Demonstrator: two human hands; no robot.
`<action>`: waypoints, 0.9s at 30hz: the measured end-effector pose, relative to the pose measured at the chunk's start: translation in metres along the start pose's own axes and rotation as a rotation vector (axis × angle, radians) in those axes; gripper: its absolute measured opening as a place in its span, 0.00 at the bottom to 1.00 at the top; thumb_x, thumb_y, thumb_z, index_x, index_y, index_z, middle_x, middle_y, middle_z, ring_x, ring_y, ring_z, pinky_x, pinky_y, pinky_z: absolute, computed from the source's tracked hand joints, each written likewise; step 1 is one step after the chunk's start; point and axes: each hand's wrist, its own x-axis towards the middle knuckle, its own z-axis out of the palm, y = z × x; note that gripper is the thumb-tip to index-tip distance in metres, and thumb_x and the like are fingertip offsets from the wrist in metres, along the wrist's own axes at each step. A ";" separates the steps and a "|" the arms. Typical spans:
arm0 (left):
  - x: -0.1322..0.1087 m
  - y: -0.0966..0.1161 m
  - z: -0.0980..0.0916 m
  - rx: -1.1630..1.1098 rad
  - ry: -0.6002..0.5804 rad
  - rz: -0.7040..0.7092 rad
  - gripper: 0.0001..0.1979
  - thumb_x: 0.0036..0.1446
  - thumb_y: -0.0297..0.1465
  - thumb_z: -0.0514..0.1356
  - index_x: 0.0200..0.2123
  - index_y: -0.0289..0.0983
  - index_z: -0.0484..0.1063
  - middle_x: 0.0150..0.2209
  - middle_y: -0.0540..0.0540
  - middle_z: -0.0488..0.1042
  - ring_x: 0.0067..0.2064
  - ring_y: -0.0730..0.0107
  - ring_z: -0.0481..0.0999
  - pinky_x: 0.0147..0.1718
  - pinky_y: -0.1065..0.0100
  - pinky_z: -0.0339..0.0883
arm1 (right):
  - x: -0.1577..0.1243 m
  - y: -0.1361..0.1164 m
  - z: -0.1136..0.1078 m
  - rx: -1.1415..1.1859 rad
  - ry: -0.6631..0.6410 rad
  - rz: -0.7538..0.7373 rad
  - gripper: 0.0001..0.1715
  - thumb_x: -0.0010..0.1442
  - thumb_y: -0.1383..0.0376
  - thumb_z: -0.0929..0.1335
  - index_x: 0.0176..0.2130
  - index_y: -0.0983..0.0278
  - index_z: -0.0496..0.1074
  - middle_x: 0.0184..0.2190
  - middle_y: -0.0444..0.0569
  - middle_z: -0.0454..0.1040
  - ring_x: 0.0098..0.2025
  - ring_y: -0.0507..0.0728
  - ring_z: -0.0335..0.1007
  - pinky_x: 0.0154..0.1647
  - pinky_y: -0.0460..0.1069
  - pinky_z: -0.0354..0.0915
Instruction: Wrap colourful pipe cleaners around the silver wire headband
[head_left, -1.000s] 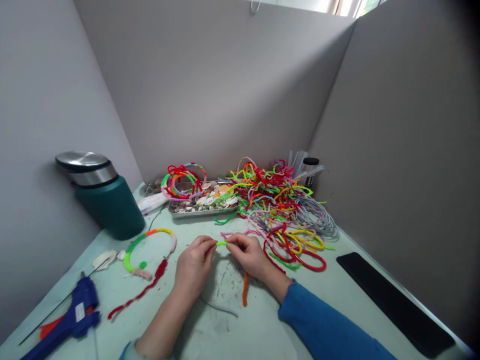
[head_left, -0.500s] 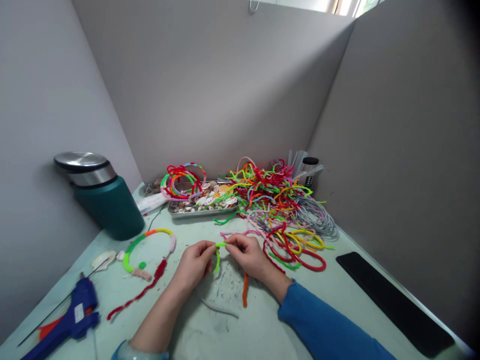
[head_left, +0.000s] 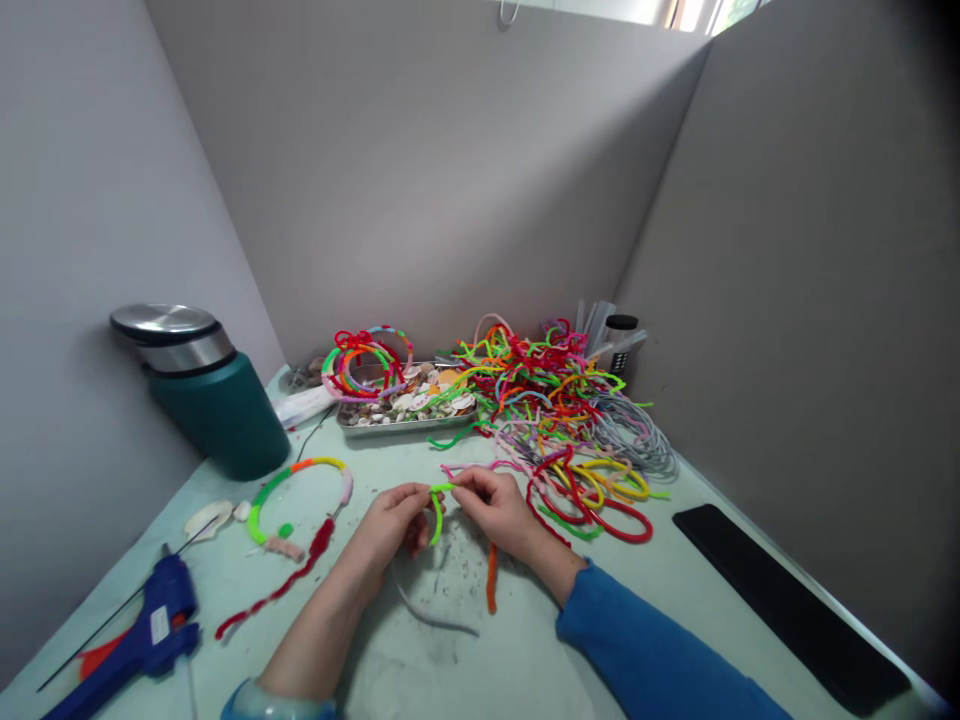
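Observation:
Between my two hands is a short lime-green pipe cleaner, its upper part stretched across and one end dangling down. My left hand pinches it on one side, and my right hand grips it with fingertips on the other. A thin grey cord curves over the table from beneath my left hand; whether it joins the green piece I cannot tell. Below my right hand an orange pipe cleaner sticks out, its upper end hidden. To the left lies a multicoloured wrapped ring with a red fuzzy tail.
Behind my hands stand a metal tray of buttons and wrapped rings. A heap of pipe cleaners and coiled grey cord lie rightward. At left are a green bottle and a blue glue gun; right, a black strip.
My left fingers have shifted slightly around the green pipe cleaner, and its dangling end shows more. More of the grey cord is visible below my left hand. My right hand has barely moved.

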 end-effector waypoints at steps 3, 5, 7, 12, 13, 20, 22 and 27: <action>0.002 -0.002 -0.002 0.075 0.020 0.051 0.09 0.45 0.30 0.53 0.30 0.35 0.68 0.13 0.55 0.62 0.15 0.77 0.58 0.15 0.76 0.51 | 0.001 0.000 0.000 0.007 0.004 0.004 0.08 0.55 0.66 0.64 0.31 0.66 0.72 0.22 0.43 0.69 0.24 0.49 0.61 0.24 0.43 0.57; 0.003 -0.004 -0.002 0.201 0.066 0.138 0.10 0.44 0.30 0.53 0.31 0.35 0.70 0.13 0.56 0.62 0.16 0.77 0.58 0.16 0.75 0.52 | 0.001 0.000 0.000 0.003 0.004 0.008 0.08 0.55 0.66 0.64 0.31 0.66 0.72 0.22 0.44 0.69 0.24 0.49 0.61 0.25 0.43 0.57; 0.003 -0.005 -0.002 0.375 0.148 0.234 0.09 0.45 0.30 0.54 0.30 0.36 0.71 0.14 0.55 0.63 0.17 0.76 0.59 0.18 0.75 0.52 | 0.001 0.000 0.000 -0.004 0.000 0.009 0.08 0.55 0.66 0.64 0.31 0.66 0.72 0.23 0.44 0.70 0.24 0.50 0.61 0.25 0.43 0.58; -0.001 -0.003 0.000 0.722 0.319 0.380 0.09 0.47 0.32 0.54 0.29 0.38 0.74 0.19 0.53 0.69 0.22 0.73 0.65 0.23 0.73 0.55 | 0.000 0.000 0.000 -0.013 0.001 0.009 0.08 0.55 0.65 0.64 0.31 0.65 0.72 0.23 0.44 0.71 0.25 0.50 0.62 0.26 0.44 0.58; -0.001 -0.003 0.000 0.765 0.334 0.399 0.10 0.47 0.32 0.54 0.30 0.38 0.74 0.21 0.52 0.71 0.23 0.72 0.66 0.24 0.73 0.56 | 0.000 0.000 0.000 -0.011 0.004 0.010 0.08 0.55 0.65 0.64 0.31 0.65 0.72 0.23 0.44 0.70 0.25 0.50 0.62 0.26 0.44 0.58; 0.000 -0.005 0.000 0.828 0.375 0.459 0.09 0.49 0.33 0.55 0.33 0.39 0.73 0.28 0.49 0.75 0.26 0.72 0.68 0.28 0.72 0.58 | 0.001 0.004 0.000 -0.017 0.008 0.018 0.08 0.55 0.65 0.64 0.32 0.66 0.72 0.23 0.44 0.70 0.25 0.50 0.62 0.26 0.44 0.58; -0.001 -0.005 0.000 0.808 0.376 0.464 0.09 0.49 0.33 0.55 0.32 0.38 0.73 0.28 0.49 0.75 0.27 0.71 0.69 0.28 0.72 0.59 | 0.001 0.003 0.000 -0.017 0.010 0.016 0.08 0.55 0.65 0.64 0.32 0.66 0.72 0.23 0.44 0.70 0.24 0.50 0.61 0.25 0.43 0.58; -0.001 -0.003 0.000 0.706 0.345 0.450 0.13 0.51 0.39 0.54 0.27 0.37 0.73 0.23 0.49 0.73 0.25 0.71 0.68 0.26 0.73 0.57 | 0.000 -0.001 -0.001 -0.020 0.007 0.005 0.08 0.55 0.66 0.64 0.31 0.66 0.72 0.22 0.44 0.70 0.24 0.50 0.62 0.25 0.43 0.58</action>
